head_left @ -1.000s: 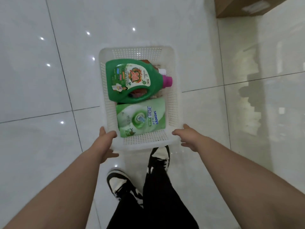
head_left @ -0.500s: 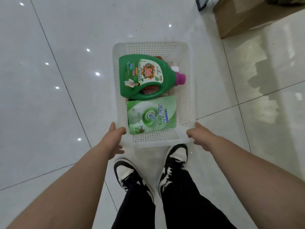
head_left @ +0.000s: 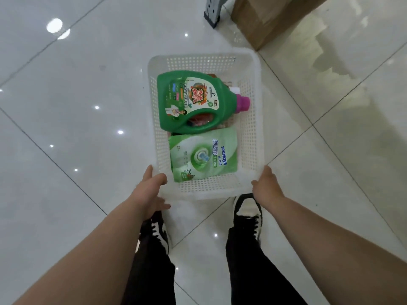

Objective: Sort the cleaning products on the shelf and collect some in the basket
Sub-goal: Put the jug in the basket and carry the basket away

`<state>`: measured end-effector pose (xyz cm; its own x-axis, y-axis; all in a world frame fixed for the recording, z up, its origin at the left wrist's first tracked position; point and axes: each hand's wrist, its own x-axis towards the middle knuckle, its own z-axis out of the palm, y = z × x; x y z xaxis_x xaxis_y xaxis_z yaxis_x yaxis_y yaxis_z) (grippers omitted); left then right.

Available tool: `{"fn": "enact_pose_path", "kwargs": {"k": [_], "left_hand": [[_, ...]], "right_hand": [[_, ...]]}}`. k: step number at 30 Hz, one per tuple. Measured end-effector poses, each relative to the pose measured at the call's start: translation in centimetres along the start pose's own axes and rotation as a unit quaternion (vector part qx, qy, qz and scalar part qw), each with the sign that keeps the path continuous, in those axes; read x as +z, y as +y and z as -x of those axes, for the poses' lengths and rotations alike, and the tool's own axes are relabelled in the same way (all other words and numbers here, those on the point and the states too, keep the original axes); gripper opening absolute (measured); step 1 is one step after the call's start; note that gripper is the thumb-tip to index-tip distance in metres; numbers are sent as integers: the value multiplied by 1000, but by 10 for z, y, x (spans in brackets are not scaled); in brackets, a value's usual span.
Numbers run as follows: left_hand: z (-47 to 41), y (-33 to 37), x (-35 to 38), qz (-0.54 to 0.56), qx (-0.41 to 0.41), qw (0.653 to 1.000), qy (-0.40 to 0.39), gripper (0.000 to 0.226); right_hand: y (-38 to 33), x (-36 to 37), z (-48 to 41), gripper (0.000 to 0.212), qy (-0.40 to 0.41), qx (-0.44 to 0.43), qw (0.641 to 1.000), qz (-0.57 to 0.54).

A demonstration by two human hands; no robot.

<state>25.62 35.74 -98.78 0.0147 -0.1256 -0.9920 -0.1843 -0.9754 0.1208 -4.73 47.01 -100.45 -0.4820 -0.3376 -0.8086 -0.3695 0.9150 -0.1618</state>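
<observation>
- "seaways" is printed on the flat green pouch (head_left: 202, 155); the green plastic jug (head_left: 193, 102) is pink-capped.
- Both are laid in the white perforated basket (head_left: 204, 62).
- Its near corners are gripped by the left hand (head_left: 149, 190) and right hand (head_left: 267, 186), fingers (head_left: 163, 206) curled under the rim.

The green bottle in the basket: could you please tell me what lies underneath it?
Under the green bottle, something red shows through its handle opening, and a white piece peeks out by the pink cap. The bottle covers the rest.
</observation>
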Motion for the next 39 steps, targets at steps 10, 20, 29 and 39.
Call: {"fn": "enact_pose_path", "kwargs": {"k": [10, 20, 29, 39], "left_hand": [[2, 3, 23, -165, 54, 985, -11, 83], [-16, 29, 110, -213, 135, 968, -20, 72], [-35, 138, 209, -203, 230, 951, -26, 85], [-55, 239, 294, -256, 293, 918, -76, 85]], "right_hand": [[69, 56, 43, 63, 73, 141, 959, -235], [124, 47, 36, 76, 131, 233, 828, -494], [87, -33, -41, 83, 184, 168, 781, -573], [59, -121, -129, 82, 218, 97, 769, -593]]}}
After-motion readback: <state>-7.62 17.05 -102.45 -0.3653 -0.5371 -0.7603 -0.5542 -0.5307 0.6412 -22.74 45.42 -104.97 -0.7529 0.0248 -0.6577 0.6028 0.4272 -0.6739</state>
